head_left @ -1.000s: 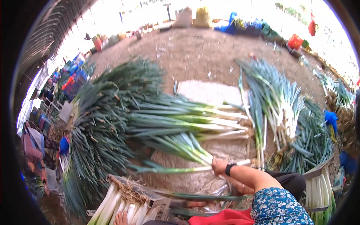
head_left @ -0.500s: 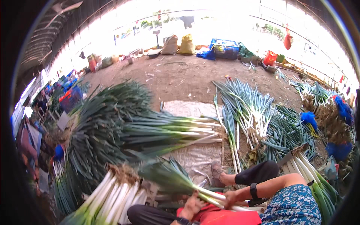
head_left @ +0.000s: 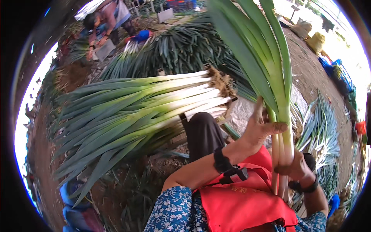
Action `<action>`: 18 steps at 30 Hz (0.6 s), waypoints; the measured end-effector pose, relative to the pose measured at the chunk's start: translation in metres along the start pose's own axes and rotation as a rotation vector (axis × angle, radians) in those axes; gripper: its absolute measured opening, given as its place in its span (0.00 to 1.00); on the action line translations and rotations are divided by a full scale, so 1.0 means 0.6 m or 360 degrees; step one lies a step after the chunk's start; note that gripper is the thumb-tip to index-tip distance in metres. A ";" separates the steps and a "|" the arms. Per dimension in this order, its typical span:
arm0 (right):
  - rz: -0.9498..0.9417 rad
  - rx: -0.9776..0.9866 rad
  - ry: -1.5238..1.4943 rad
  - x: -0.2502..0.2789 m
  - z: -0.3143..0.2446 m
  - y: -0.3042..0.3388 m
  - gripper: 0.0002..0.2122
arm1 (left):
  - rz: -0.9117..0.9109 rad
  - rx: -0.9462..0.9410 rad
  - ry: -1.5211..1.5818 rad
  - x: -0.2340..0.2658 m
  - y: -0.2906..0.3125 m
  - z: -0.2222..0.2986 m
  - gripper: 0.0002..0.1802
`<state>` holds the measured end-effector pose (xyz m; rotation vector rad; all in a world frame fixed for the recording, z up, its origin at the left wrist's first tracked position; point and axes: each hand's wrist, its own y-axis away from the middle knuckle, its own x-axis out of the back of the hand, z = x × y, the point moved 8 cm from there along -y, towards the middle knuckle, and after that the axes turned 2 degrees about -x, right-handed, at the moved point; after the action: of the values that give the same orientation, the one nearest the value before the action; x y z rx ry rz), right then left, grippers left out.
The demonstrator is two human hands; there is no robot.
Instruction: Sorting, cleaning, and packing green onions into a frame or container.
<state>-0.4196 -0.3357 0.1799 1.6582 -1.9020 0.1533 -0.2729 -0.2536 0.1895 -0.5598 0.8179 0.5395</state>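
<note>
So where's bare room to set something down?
Bare ground between the held leeks, yellow sack and leek pile at right. Small strip of pale mat between root ends and left hand. Crowded: left side, bundled leeks, big leek pile beyond.

Left hand (head_left: 258,130) and right hand (head_left: 295,167) grip leeks (head_left: 275,73).

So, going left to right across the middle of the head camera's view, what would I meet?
Bundle of leeks with roots on → left hand, gripping the held leeks → right hand, gripping the same leeks lower down → leek pile → orange-red container.
</note>
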 end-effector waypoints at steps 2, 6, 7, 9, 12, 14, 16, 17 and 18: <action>-0.0100 0.0400 0.0194 -0.007 -0.091 -0.073 0.36 | 0.0070 -0.0228 -0.0275 0.012 0.016 0.105 0.48; -0.0234 0.0956 0.0536 -0.052 -0.258 -0.210 0.41 | 0.0247 -0.0788 -0.0437 0.030 0.068 0.285 0.29; -0.0354 0.1076 0.0537 -0.073 -0.291 -0.245 0.41 | 0.0323 -0.0913 -0.0493 0.047 0.082 0.316 0.24; -0.0189 0.1661 0.0878 -0.112 -0.327 -0.318 0.38 | 0.0511 -0.1121 -0.0790 0.113 0.111 0.363 0.22; -0.0487 0.1193 0.1203 -0.191 -0.334 -0.463 0.37 | 0.0890 -0.0901 -0.0572 0.245 0.129 0.373 0.16; -0.0543 0.0981 0.1368 -0.260 -0.307 -0.562 0.35 | 0.1172 -0.0645 -0.0218 0.386 0.164 0.350 0.15; -0.0364 0.0963 0.1503 -0.309 -0.235 -0.653 0.29 | 0.1478 -0.0299 -0.0042 0.436 0.172 0.320 0.18; -0.0335 0.0886 0.1523 -0.318 -0.185 -0.696 0.28 | 0.1627 -0.0230 -0.0023 0.430 0.164 0.307 0.20; -0.0345 0.0965 0.1397 -0.325 -0.171 -0.713 0.27 | 0.1613 -0.0204 -0.0134 0.419 0.161 0.312 0.23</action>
<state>0.0229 -0.2108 0.0387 1.7123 -1.0360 1.2397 -0.0941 -0.0051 0.0710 -0.1957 0.9613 1.5384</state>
